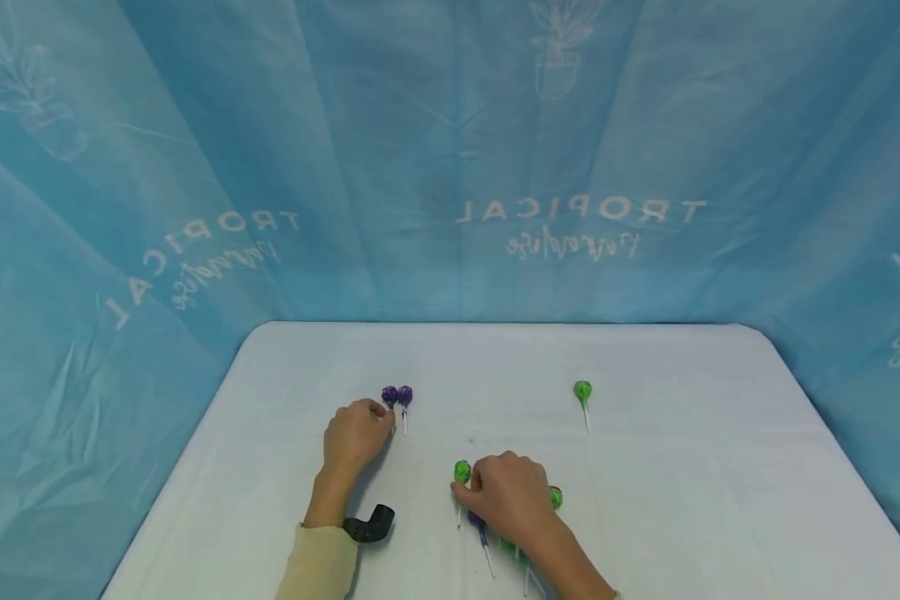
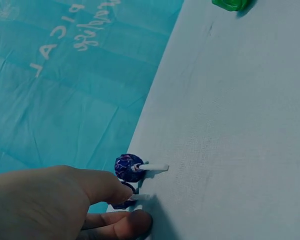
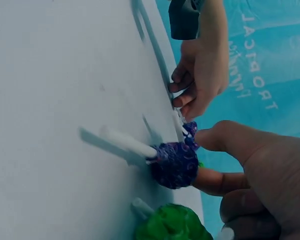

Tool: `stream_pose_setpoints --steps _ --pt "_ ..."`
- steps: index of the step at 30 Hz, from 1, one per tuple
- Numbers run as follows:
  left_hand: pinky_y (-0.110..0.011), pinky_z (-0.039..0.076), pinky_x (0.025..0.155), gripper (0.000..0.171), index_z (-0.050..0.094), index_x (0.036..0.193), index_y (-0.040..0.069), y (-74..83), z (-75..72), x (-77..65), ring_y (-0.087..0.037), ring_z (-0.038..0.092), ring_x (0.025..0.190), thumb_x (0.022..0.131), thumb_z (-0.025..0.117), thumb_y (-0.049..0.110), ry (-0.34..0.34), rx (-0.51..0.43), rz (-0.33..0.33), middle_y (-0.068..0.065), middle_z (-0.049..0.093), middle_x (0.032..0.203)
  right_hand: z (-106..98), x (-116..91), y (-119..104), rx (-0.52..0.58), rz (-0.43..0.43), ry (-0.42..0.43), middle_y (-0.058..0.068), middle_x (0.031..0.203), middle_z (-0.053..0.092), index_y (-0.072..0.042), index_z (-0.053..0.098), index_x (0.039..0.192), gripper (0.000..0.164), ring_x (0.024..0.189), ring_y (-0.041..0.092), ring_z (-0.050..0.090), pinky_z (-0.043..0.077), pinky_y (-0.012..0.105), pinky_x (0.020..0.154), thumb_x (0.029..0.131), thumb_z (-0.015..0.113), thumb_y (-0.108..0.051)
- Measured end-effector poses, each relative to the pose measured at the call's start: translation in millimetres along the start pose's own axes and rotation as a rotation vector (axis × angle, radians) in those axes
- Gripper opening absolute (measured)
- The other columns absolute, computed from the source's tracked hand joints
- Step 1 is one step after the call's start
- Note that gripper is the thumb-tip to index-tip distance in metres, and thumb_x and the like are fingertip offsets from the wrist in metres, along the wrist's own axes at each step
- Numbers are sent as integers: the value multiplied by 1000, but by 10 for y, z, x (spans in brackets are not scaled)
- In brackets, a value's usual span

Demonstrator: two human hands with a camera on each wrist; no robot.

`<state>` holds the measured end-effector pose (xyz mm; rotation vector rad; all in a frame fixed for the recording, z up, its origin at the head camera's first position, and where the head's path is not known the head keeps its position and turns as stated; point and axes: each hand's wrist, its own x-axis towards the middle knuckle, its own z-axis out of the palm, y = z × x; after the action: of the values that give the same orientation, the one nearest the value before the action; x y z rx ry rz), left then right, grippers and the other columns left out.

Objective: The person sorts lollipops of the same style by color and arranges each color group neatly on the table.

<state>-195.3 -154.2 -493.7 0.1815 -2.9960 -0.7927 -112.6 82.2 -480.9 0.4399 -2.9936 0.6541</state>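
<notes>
Two purple-wrapped lollipops lie side by side on the left of the table. My left hand is at the left one, its thumb and fingers about the wrapper and the top of the stick. The other purple lollipop lies just beside it, untouched. Near the front, my right hand hovers over a loose group of lollipops, thumb and index finger apart. Its thumb passes by a green lollipop. A purple lollipop and another green one lie close by, partly covered by the hand.
A lone green lollipop lies at the back right of the white table. More green lollipops show around the right wrist. A black band circles the left wrist. Blue printed curtains hang behind and beside the table.
</notes>
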Motion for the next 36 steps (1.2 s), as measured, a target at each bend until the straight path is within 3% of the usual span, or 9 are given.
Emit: stream_pose_setpoints --steps 13,21,27,36 --pt "-38 46 56 28 68 96 7 -10 -48 -109 -19 57 61 89 63 33 4 -22 -16 -4 65 78 89 32 -30 -98 22 16 -13 39 26 -23 42 44 51 39 8 27 22 29 39 80 71 -45" --pt "-35 44 52 27 69 91 9 -53 -10 -161 -16 54 54 89 62 35 66 -65 -4 -1 63 72 97 39 -60 -82 11 30 -13 41 20 -22 36 45 53 42 7 22 19 28 39 82 71 -36" --pt "-33 40 49 26 69 88 10 -30 27 -204 -15 49 51 89 62 35 81 -103 0 1 59 67 70 25 -73 -86 20 42 -11 41 23 -20 37 47 50 43 8 24 21 29 39 80 72 -29" --pt "-31 39 48 19 71 89 11 -14 57 -270 -14 48 50 87 60 27 62 -73 49 5 58 65 60 21 -76 -45 70 26 -8 45 37 -19 47 53 37 42 10 34 28 30 41 81 71 -24"
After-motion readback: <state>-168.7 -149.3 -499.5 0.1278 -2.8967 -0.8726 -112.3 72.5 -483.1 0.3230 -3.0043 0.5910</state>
